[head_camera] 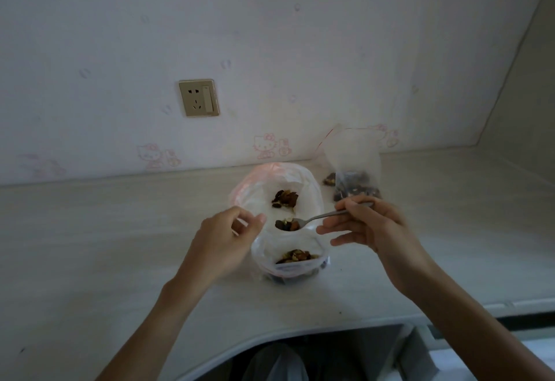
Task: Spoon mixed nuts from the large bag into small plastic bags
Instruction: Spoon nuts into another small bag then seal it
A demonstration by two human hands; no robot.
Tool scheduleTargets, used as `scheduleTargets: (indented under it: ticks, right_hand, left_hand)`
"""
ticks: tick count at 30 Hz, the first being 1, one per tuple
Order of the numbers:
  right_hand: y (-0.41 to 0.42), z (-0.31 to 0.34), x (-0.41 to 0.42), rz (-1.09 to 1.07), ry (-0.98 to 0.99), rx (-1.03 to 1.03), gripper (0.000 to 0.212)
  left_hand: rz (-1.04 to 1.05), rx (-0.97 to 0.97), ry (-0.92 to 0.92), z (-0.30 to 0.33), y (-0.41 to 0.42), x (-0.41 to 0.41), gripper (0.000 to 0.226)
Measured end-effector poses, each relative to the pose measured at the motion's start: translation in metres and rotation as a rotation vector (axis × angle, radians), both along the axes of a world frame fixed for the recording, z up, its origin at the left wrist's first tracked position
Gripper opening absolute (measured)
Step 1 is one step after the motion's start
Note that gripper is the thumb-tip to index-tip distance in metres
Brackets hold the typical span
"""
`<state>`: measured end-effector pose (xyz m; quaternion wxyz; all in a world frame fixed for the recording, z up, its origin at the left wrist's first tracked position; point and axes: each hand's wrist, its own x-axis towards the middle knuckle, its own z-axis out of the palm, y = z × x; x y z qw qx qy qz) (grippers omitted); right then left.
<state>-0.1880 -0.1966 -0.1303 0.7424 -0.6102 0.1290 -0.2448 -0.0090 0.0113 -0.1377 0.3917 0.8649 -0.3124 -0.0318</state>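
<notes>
The large clear bag [309, 188] stands open at the middle of the counter, with mixed nuts [284, 198] showing inside. In front of it a small plastic bag [264, 256] stands open, partly filled with nuts. My left hand [228, 236] pinches the bags' plastic at the left edge between thumb and fingers. My right hand [369, 224] grips the handle of a metal spoon [315, 218]. The spoon's bowl carries a heap of nuts and hovers between the two bag openings. A second small bag [354, 167], with nuts in its bottom, stands at the back right.
The pale counter [120, 230] runs to a wall with a socket [198, 98] behind. A few loose nuts [329, 179] lie left of the back-right bag. The counter's front edge curves inward below my arms, with dark space under it.
</notes>
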Motion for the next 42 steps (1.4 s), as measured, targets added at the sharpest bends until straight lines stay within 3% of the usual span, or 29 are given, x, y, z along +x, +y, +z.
scheduleTargets:
  ticks: [5, 10, 15, 18, 22, 28, 30, 34, 37, 40, 42]
  right_hand:
    - [0.01, 0.005, -0.003, 0.011, 0.076, -0.239, 0.024]
    - [0.023, 0.014, -0.008, 0.091, 0.14, -0.768, 0.019]
    - [0.032, 0.02, -0.017, 0.193, 0.102, -1.17, 0.021]
    - [0.031, 0.023, -0.02, 0.163, 0.058, -1.251, 0.022]
    - [0.023, 0.024, -0.021, 0.173, 0.066, -1.092, 0.022]
    - [0.006, 0.017, -0.01, 0.07, 0.02, -0.354, 0.022]
    - [0.001, 0.012, -0.005, 0.028, 0.042, -0.201, 0.024]
    - [-0.003, 0.003, 0.015, -0.081, 0.091, -0.03, 0.024]
    - [-0.006, -0.003, 0.033, -0.154, 0.122, 0.005, 0.024]
    - [-0.007, -0.009, 0.05, -0.203, 0.159, -0.018, 0.023]
    - [-0.007, -0.014, 0.061, -0.238, 0.183, -0.05, 0.023]
  left_hand:
    - [-0.099, -0.009, 0.101, -0.006, 0.006, -0.013, 0.011]
    - [-0.129, -0.095, 0.078, 0.002, -0.001, -0.016, 0.012]
    - [-0.126, -0.116, 0.084, 0.007, -0.001, -0.016, 0.012]
    - [-0.116, -0.1, 0.049, 0.007, 0.002, -0.015, 0.012]
    - [-0.102, -0.099, 0.032, 0.003, 0.008, -0.012, 0.011]
    - [-0.073, -0.162, 0.053, -0.004, 0.011, -0.004, 0.009]
    - [-0.006, -0.191, 0.04, -0.008, 0.011, 0.004, 0.011]
    - [0.254, -0.268, -0.006, -0.017, 0.003, 0.027, 0.06]
    - [0.306, -0.235, 0.088, -0.02, -0.007, 0.044, 0.094]
    - [0.272, -0.187, 0.222, -0.021, -0.021, 0.056, 0.113]
    - [0.24, -0.177, 0.302, -0.019, -0.031, 0.06, 0.115]
